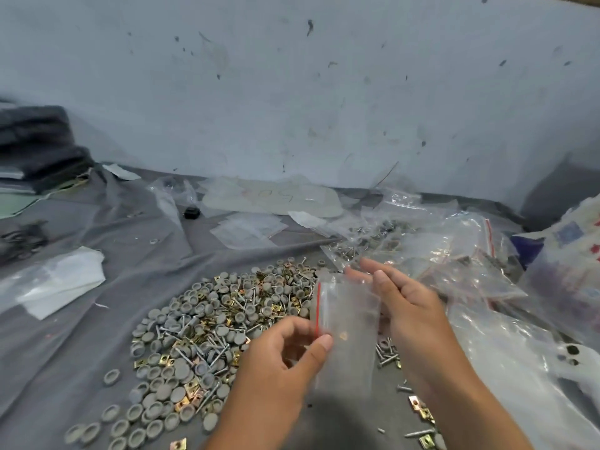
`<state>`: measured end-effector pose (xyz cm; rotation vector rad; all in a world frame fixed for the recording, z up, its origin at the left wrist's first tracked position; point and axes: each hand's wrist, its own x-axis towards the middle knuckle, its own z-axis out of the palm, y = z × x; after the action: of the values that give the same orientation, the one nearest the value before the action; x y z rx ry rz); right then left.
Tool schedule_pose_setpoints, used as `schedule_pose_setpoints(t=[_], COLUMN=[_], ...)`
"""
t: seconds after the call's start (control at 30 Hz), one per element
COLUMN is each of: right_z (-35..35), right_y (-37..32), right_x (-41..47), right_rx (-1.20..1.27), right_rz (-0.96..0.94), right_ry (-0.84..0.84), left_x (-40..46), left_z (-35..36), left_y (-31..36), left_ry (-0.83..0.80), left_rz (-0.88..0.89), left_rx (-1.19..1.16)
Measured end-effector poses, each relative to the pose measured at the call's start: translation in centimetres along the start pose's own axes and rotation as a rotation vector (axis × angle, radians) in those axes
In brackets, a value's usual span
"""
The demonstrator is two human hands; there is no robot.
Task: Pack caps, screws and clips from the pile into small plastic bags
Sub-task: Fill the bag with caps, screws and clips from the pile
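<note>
Above the grey cloth work surface (81, 336), at the 6 o'clock edge of the mixed pile of grey round caps, silver screws and brass square clips (207, 326), the left hand (276, 362) pinches the red-striped mouth of a small clear plastic zip bag (347, 332) between thumb and curled fingers. The right hand (406, 306) backs the bag with straight, loosely spread fingers. One brass-coloured item appears inside; otherwise the bag looks nearly empty. At 2 o'clock lies a heap of clear bags (454, 264), several holding parts. Most of the pile remains unpacked.
</note>
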<state>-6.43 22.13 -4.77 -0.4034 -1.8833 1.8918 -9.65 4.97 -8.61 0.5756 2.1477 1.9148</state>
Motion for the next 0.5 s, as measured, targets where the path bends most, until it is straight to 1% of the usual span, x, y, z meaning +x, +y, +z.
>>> schedule_pose_setpoints(t=[0.07,0.13,0.17,0.2,0.3,0.4,0.43,0.5], right_z=[0.3,0.6,0.8,1.1,2.2,2.5,2.4,2.1], right_y=[1.1,2.2,2.8,3.1,3.4,3.2,3.1,2.8], right_x=[-0.1,-0.7,-1.3,-2.1,-4.1,-4.2,-4.1,-3.8], right_rx=[-0.006,-0.182,-0.280,-0.333,-0.305,-0.251,-0.232,-0.199], right_rz=[0.014,-0.090,-0.149,-0.186,-0.164,-0.131,-0.128,-0.113], right_ry=[0.040,0.132,0.159,0.150,-0.021,-0.105,-0.120,-0.167], left_x=[0.1,0.2,0.2,0.2,-0.1,-0.5,-0.6,-0.7], left_z=[0.0,0.0,0.0,0.0,-0.2,0.0,0.1,0.2], left_y=[-0.4,-0.5,-0.5,-0.6,-0.5,-0.4,-0.4,-0.2], left_ry=[0.044,0.109,0.156,0.195,0.280,0.364,0.380,0.391], left_rz=[-0.004,-0.016,-0.012,0.007,0.119,0.238,0.268,0.349], left_rx=[-0.019,-0.015,-0.001,0.024,0.231,0.502,0.555,0.555])
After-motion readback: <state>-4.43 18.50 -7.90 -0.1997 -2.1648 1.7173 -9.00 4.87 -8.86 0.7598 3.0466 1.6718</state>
